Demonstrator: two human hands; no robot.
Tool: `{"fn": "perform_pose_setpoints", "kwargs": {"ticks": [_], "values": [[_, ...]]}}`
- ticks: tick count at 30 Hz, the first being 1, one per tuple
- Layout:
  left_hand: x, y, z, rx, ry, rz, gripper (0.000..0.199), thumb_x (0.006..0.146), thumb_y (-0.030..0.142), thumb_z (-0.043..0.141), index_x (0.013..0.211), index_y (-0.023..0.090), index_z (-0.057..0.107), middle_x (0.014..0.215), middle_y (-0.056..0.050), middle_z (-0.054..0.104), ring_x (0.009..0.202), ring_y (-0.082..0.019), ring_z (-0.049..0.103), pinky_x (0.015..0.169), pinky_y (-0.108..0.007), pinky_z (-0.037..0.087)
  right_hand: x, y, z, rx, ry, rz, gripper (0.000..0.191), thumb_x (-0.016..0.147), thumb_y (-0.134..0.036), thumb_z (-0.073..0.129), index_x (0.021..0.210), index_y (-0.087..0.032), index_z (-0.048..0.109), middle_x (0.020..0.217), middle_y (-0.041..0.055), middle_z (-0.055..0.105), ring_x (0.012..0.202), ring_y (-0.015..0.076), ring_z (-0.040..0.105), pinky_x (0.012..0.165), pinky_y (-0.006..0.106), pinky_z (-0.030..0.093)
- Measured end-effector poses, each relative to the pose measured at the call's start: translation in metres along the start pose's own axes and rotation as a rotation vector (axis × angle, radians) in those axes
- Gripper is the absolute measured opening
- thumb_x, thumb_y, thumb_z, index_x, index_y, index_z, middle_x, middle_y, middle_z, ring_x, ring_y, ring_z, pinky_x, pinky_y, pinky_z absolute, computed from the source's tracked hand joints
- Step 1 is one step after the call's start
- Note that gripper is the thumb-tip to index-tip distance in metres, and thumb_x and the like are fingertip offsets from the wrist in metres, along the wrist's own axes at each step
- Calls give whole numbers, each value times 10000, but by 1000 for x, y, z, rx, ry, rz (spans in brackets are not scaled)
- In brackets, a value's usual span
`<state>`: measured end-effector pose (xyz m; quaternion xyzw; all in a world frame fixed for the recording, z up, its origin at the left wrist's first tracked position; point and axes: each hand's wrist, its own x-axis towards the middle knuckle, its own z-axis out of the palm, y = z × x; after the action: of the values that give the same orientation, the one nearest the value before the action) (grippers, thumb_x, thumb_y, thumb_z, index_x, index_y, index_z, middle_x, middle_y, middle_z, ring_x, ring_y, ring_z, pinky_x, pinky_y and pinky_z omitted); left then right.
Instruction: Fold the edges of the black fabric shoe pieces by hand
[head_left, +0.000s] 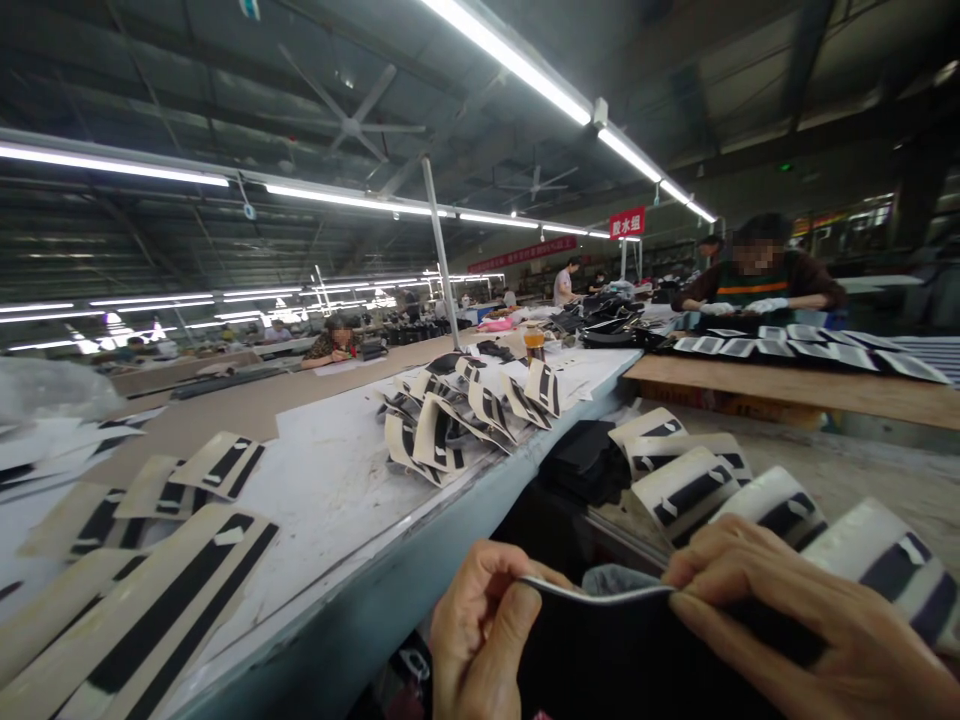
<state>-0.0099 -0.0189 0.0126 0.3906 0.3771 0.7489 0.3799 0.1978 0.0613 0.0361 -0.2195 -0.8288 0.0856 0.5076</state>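
Observation:
A black piece of material (pixel 607 650) with a pale top edge is held up close to the camera. My left hand (pixel 487 620) pinches its left upper corner between thumb and fingers. At the right end of the same edge, my right hand (pixel 802 610) grips it with thumb and bent fingers. Behind my right hand stand several curved cream pieces with black stripes (pixel 690 490). A pile of similar striped pieces (pixel 442 430) lies on the white-covered table (pixel 322 490), and flatter ones (pixel 172 590) lie at its left.
Black sheets (pixel 581 460) are stacked beyond my hands. A person with white gloves (pixel 757 280) stands behind a brown board (pixel 795 385) bearing black-framed pale pieces. Another person (pixel 334 345) leans on the far table. An amber container (pixel 534 345) stands near the pile.

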Motion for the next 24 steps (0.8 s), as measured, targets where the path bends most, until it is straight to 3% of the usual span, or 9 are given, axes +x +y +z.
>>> {"fn": "perform_pose_setpoints", "kwargs": {"ticks": [6, 8, 11, 14, 16, 18, 20, 22, 24], "values": [[20, 3, -14, 244, -170, -1, 230, 967, 440, 697, 947, 213, 729, 891, -16, 774, 814, -137, 671, 786, -190, 501, 13, -2, -1, -72, 30, -117, 287, 1082, -328, 563, 802, -273, 583, 844, -58, 648, 781, 121, 653, 729, 162, 529], [28, 11, -17, 485, -307, 61, 210, 1021, 334, 604, 1077, 211, 764, 961, -48, 763, 878, -156, 683, 821, -212, 503, 14, 0, 0, -85, 47, -149, 277, 1075, -311, 567, 802, -271, 594, 837, -45, 653, 757, 137, 654, 687, 188, 543], [36, 21, -16, 739, -449, 212, 308, 1023, 282, 548, 1114, 157, 815, 876, -81, 715, 769, -167, 643, 717, -242, 480, 13, 0, 4, -112, 79, -104, 328, 1038, -390, 618, 737, -259, 619, 773, 13, 653, 708, 209, 654, 623, 274, 573], [43, 22, -15, 680, -464, 143, 323, 980, 374, 631, 924, 128, 833, 743, -53, 676, 676, -152, 575, 659, -251, 426, 11, -1, 10, -130, 106, 11, 413, 986, -521, 675, 677, -252, 625, 712, 54, 629, 680, 256, 637, 610, 334, 587], [48, 18, -16, 505, -494, 4, 395, 912, 507, 718, 794, 139, 797, 673, -9, 621, 634, -128, 508, 629, -243, 379, 10, -2, 13, -120, 102, 32, 436, 977, -554, 680, 669, -251, 625, 701, 55, 619, 680, 255, 630, 629, 341, 592], [52, 13, -18, 363, -543, -26, 499, 854, 628, 744, 719, 147, 757, 633, 14, 571, 607, -119, 459, 600, -241, 349, 11, -1, 15, -106, 85, 28, 438, 978, -556, 680, 670, -249, 623, 700, 53, 616, 684, 250, 627, 644, 341, 592], [55, 9, -19, 452, -581, 172, 481, 940, 574, 671, 737, 147, 762, 648, -20, 621, 643, -149, 511, 634, -259, 399, 12, 0, 13, -96, 55, 19, 420, 980, -533, 686, 679, -246, 623, 711, 52, 621, 696, 247, 631, 654, 337, 590], [54, 7, -16, 752, -592, 462, 338, 1038, 341, 567, 864, 158, 792, 730, -77, 715, 736, -199, 597, 707, -291, 473, 13, 2, 10, -89, -7, -5, 382, 996, -470, 678, 695, -242, 619, 736, 51, 635, 717, 241, 639, 666, 328, 585], [48, 4, -9, 1058, -604, 671, 244, 1011, 157, 539, 991, 177, 781, 835, -101, 769, 799, -228, 660, 773, -313, 527, 14, 4, 6, -68, -119, -68, 333, 1031, -364, 627, 725, -236, 608, 786, 36, 650, 746, 211, 648, 696, 303, 575]]}}
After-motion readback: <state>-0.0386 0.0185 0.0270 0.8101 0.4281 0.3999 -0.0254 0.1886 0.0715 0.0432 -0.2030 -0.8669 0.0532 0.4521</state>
